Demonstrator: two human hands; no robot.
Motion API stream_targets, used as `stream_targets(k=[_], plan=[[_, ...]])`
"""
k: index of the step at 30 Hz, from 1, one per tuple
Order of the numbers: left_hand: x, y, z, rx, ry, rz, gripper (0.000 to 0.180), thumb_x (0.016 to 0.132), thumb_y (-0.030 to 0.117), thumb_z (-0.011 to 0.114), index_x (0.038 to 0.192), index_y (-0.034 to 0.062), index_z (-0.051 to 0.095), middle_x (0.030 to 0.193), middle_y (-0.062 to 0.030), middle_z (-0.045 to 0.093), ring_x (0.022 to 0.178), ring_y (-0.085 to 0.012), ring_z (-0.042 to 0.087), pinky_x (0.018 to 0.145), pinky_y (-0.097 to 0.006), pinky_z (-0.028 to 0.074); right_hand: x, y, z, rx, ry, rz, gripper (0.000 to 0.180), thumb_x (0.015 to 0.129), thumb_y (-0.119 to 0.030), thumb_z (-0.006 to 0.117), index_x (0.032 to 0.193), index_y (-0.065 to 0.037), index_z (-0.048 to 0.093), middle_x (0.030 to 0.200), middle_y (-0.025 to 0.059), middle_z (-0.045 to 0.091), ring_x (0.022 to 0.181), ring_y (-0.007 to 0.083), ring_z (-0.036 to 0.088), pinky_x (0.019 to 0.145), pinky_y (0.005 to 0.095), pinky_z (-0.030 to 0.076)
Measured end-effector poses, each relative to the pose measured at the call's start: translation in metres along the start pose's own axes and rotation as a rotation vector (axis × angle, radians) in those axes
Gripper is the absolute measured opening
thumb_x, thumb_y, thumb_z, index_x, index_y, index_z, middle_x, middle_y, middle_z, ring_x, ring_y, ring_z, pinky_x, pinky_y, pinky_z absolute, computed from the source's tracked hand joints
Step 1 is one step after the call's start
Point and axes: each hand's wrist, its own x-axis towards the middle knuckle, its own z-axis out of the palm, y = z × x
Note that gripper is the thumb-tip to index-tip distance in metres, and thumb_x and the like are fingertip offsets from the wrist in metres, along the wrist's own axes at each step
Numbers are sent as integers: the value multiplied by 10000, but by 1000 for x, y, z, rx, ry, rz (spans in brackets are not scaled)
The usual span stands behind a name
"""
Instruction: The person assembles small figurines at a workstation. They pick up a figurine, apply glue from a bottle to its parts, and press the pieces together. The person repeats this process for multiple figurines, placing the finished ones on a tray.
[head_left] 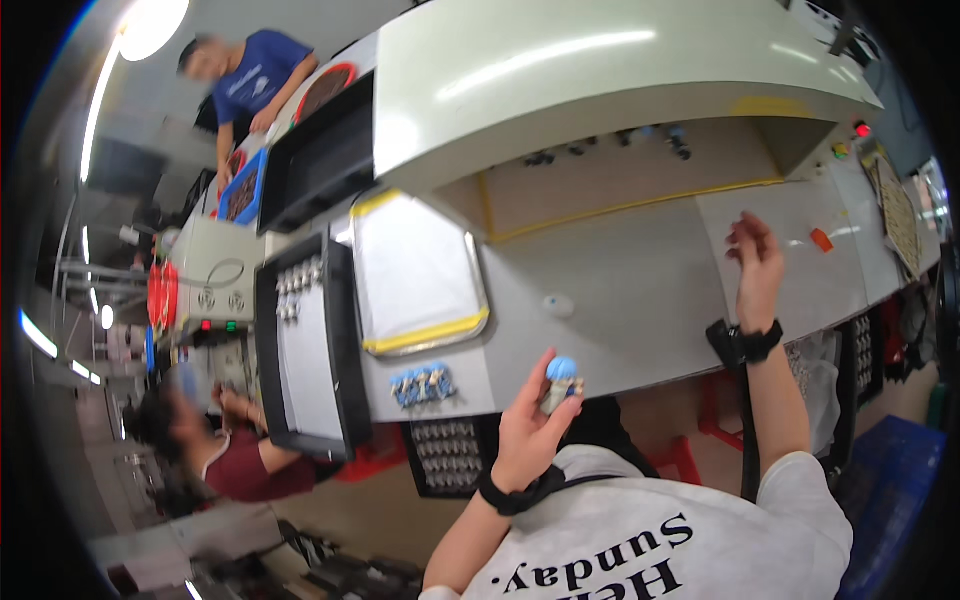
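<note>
My left hand (525, 430) is closed around a small figurine (563, 372) with a light-blue top and a pale body, just past the table's near edge. Over the right part of the grey table (620, 330), my right hand (758, 275) is raised, its fingers loosely bent and apart, with nothing visible in them. A small whitish round piece (558, 305) with a blue spot lies on the table beyond my left hand. Several blue-and-white figurines (422, 385) stand in a cluster on the left. An orange scrap (822, 240) lies to the right of my right hand.
A white hooded box (600, 60) spans the back, with small dark figures inside. On the left are a paper-lined tray (420, 270) and a black bin (350, 370) with figurines. One person (255, 85) is far left, another (250, 465) nearer. A filled crate (445, 455) sits below.
</note>
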Motion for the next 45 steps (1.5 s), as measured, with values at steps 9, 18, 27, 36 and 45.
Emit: stream_targets(k=[9, 18, 27, 36, 45], plan=[[-15, -1, -31, 455, 71, 107, 572, 869, -39, 565, 1394, 20, 348, 1142, -76, 526, 984, -102, 529, 823, -248, 475, -179, -33, 97, 204, -878, 425, 361, 894, -78, 584, 1249, -39, 527, 1039, 72, 619, 887, 97, 582, 727, 237, 511], [-30, -22, -86, -79, 172, 39, 339, 826, 31, 670, 1141, -47, 568, 970, -71, 638, 870, -115, 617, 762, -226, 503, -207, -38, 137, 90, -899, 517, 291, 897, -191, 611, 1126, -38, 519, 946, 45, 621, 869, 91, 574, 711, 236, 484], [-43, -21, -114, -33, 113, -41, 244, 819, 35, 674, 1041, -61, 645, 912, -80, 674, 787, -103, 628, 696, -217, 498, -232, -32, 146, 168, -854, 620, 308, 913, -159, 578, 1183, -22, 524, 1000, 59, 595, 861, 107, 579, 745, 238, 491], [-45, -14, -122, 68, -11, -89, 251, 828, 60, 673, 1048, -58, 645, 890, -83, 685, 773, -86, 613, 685, -206, 499, -246, -28, 139, 222, -846, 589, 374, 858, -77, 647, 1205, 7, 536, 985, 49, 598, 896, 112, 589, 788, 248, 492], [-43, -7, -128, 313, -96, -63, 222, 874, 117, 603, 1026, -37, 651, 803, -105, 686, 715, -101, 600, 657, -247, 479, -245, -26, 134, 180, -862, 554, 362, 860, -58, 633, 1207, 17, 559, 1023, 51, 570, 901, 112, 583, 806, 240, 468]])
